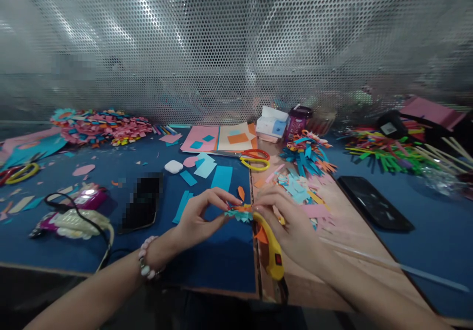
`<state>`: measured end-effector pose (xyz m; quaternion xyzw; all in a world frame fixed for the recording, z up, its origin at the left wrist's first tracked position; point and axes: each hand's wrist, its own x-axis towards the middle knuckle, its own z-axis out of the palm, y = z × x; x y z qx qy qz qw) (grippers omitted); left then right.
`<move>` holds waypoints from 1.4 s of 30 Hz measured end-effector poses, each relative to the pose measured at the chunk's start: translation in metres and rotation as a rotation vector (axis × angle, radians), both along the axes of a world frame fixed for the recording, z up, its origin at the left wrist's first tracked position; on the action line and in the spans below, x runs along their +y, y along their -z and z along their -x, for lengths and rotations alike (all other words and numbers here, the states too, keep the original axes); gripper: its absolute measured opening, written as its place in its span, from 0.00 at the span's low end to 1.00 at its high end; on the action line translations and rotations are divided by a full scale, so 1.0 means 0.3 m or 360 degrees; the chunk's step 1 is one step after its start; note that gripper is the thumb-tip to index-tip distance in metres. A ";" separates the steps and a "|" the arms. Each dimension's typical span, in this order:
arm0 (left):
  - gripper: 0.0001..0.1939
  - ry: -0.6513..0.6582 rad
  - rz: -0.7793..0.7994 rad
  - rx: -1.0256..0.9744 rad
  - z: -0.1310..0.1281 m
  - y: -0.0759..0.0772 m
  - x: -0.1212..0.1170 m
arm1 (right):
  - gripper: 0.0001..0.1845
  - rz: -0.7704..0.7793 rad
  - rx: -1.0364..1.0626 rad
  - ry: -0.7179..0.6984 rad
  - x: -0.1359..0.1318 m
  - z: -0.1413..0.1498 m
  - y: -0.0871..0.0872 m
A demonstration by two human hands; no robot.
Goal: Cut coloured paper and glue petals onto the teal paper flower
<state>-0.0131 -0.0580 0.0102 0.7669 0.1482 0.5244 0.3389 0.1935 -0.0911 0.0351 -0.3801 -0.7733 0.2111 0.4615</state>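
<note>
My left hand (202, 216) pinches the left side of a small fringed paper flower (241, 214) in teal and orange. At the flower's right edge, the thumb and fingertips of my right hand (283, 216) are closed on it. Just below my right hand is a yellow hot glue gun (274, 256), partly covered by the fingers. An orange paper scrap (261, 235) shows beside the glue gun, and another orange piece (241, 192) stands out behind the flower. Blue paper strips (221, 178) lie beyond my hands.
Orange-and-yellow scissors (254, 158) lie near stacked coloured paper (199, 138). A blue fringed paper bundle (306, 155) and a black phone (375, 203) are to the right. Leftward are another phone (142, 204), a corded glue gun (74, 221) and heaped paper flowers (107, 127). A perforated metal panel (236, 49) stands behind.
</note>
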 end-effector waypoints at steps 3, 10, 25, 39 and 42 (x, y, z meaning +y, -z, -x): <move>0.11 -0.0002 0.0108 -0.0027 -0.007 0.003 -0.006 | 0.08 0.0242 0.0056 0.0064 0.015 -0.004 0.005; 0.14 -0.0359 0.0215 -0.0031 -0.017 0.012 -0.014 | 0.12 0.0560 0.0290 0.0141 0.063 -0.021 0.006; 0.16 -0.0577 0.0709 0.0084 -0.021 0.018 0.039 | 0.15 0.0407 -0.0993 0.0552 0.210 -0.380 -0.060; 0.17 -0.0457 0.0633 0.0249 -0.041 0.002 -0.002 | 0.25 0.0077 -0.0372 -0.0002 0.064 -0.019 0.022; 0.16 -0.0429 0.0659 0.0285 -0.043 0.000 -0.010 | 0.12 0.0129 -0.0237 0.0052 0.042 0.023 0.046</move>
